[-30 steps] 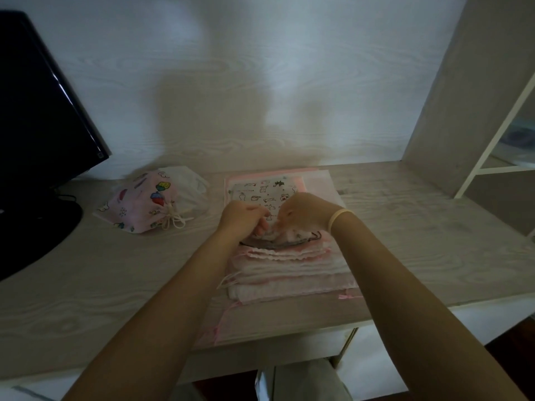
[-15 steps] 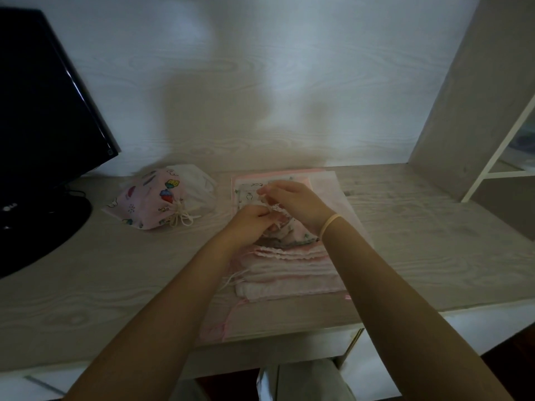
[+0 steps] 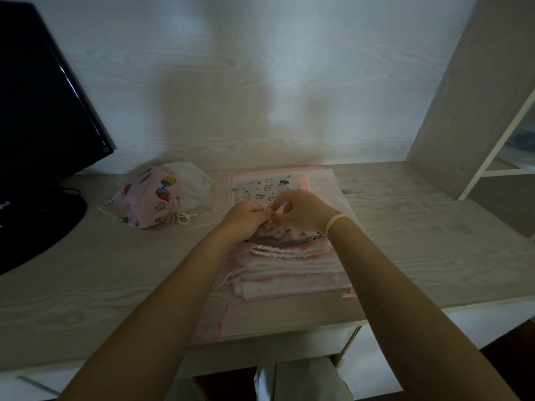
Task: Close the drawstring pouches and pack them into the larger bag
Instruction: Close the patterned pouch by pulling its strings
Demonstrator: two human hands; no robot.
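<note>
A stack of flat pink and white drawstring pouches (image 3: 292,270) lies mid-desk on a larger pink bag (image 3: 321,180). On top sits a white pouch printed with small animals (image 3: 260,189). My left hand (image 3: 244,219) and my right hand (image 3: 301,211) meet over its near, gathered opening. Both pinch the pouch's cord or rim between curled fingers. The exact hold is hidden by the fingers. To the left a pink printed pouch (image 3: 144,201) lies closed, its white cords tied, with a white pouch (image 3: 194,180) behind it.
A black monitor (image 3: 43,105) on its stand fills the left side. A wood-grain wall panel runs behind the desk (image 3: 86,285). A side panel and white shelf frame (image 3: 498,157) stand at the right. The desk's front edge is close to my body.
My right hand drew back from the far side of the printed pouch towards its near opening. The left hand stayed at the gathered rim. The head view shifted slightly.
</note>
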